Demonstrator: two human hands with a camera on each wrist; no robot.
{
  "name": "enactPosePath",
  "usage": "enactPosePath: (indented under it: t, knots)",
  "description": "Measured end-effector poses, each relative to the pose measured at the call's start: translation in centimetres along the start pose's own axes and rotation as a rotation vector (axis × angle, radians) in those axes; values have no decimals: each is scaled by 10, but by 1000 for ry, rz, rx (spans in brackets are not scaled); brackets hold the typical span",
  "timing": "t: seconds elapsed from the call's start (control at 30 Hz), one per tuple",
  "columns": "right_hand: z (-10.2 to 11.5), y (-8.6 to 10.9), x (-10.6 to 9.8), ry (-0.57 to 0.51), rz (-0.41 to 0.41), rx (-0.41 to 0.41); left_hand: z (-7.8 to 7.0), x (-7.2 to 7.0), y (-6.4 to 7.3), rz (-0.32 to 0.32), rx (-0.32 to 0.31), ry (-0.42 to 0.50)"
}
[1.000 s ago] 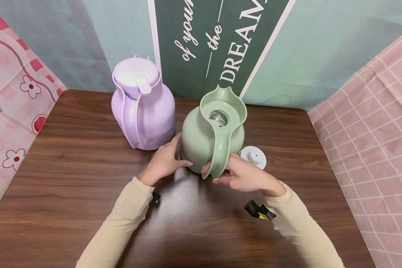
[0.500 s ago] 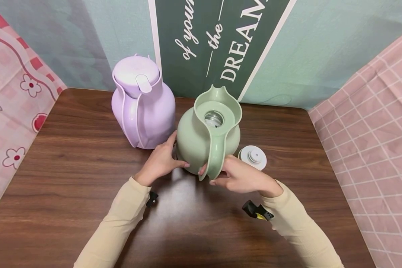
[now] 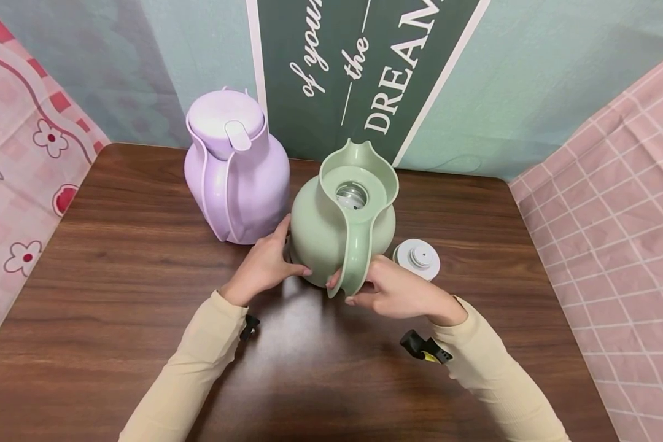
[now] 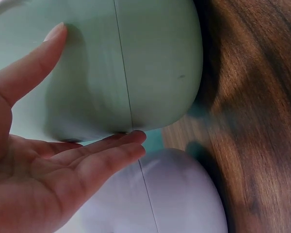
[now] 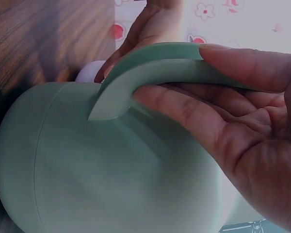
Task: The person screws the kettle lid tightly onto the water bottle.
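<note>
A green thermos jug (image 3: 320,230) stands on the table with its round mouth uncovered, showing a shiny inside. My right hand (image 3: 403,287) grips its handle (image 5: 136,77) from the right, thumb on one side and fingers on the other. At the jug's left side, my left hand (image 3: 265,264) lies against the lower body. In the left wrist view its thumb and straight fingers (image 4: 102,160) are spread around the green wall. Those fingers sit in the narrow gap beside a lidded purple thermos jug (image 3: 254,184). A white stopper (image 3: 418,259) rests on the table just right of my right hand.
The brown wooden table (image 3: 320,380) ends at a blue-green backdrop with a dark lettered panel (image 3: 348,73). Pink patterned cloth (image 3: 38,184) stands along the left side, and a pink checked sheet (image 3: 613,215) along the right.
The green thermos jug shifted slightly left between one second and half a second ago, both hands moving with it. Since then it has stayed nearly still.
</note>
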State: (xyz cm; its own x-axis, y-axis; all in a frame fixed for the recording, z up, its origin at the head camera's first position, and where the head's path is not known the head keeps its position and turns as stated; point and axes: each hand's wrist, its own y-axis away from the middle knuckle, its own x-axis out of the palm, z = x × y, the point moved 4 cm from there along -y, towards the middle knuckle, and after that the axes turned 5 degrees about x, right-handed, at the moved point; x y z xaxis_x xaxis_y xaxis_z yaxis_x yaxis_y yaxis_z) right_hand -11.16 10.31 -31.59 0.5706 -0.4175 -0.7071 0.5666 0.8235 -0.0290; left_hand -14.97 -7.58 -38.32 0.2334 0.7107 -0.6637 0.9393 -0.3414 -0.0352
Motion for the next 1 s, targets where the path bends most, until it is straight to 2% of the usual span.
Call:
enactPosePath:
  t: [0.2,0.4,0.57,0.8,1.0]
  knots:
    - [0,3,1,0,-15,39,1,0,-1,2,3,-1]
    - [-1,3,1,24,-24,31,0,-1,1,14,-16,-9]
    - [0,4,-1,18,3,37,0,-2,2,31,-33,-41]
    - [0,11,-12,83,28,38,1,-5,4,33,-31,-103]
    - [-8,20,-24,116,33,77,1,-8,6,25,-43,-126]
